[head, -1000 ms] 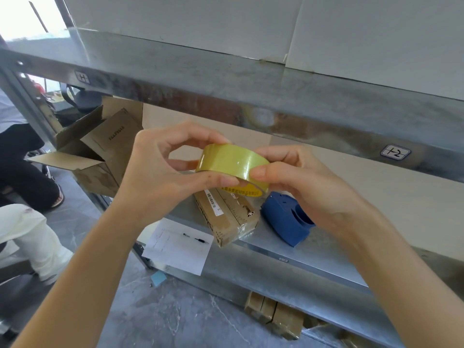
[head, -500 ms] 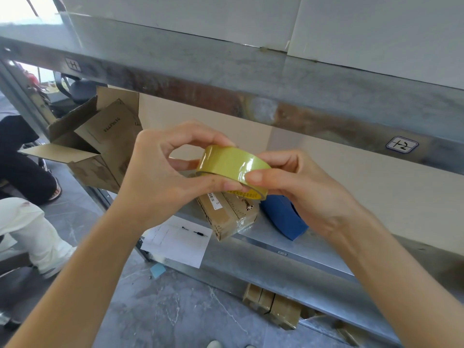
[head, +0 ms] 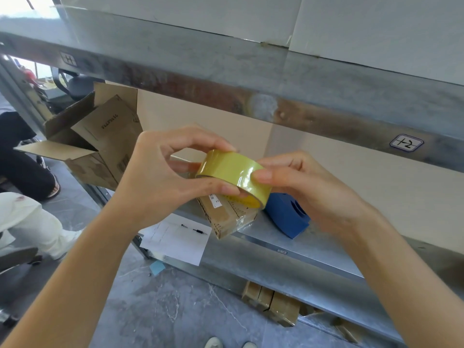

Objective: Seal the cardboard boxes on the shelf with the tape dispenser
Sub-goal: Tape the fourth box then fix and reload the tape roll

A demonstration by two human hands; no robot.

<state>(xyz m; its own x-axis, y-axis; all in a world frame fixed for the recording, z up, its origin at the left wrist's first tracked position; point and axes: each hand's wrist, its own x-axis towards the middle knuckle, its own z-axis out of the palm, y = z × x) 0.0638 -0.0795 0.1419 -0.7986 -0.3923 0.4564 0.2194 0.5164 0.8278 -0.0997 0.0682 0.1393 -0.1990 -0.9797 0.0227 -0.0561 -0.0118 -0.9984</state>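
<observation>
your left grip (head: 160,177) and right grip (head: 308,194) both pinching a glossy round yellowish tape roll (head: 228,167), small brown cardboard box (head: 226,219) and chunky blue tape dispenser (head: 283,217) side by side underneath, on the dull metal shelf (head: 313,244)

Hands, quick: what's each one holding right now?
Left hand: grips the yellowish roll of packing tape between thumb and fingers.
Right hand: pinches the same roll, thumb on its outer face.
</observation>
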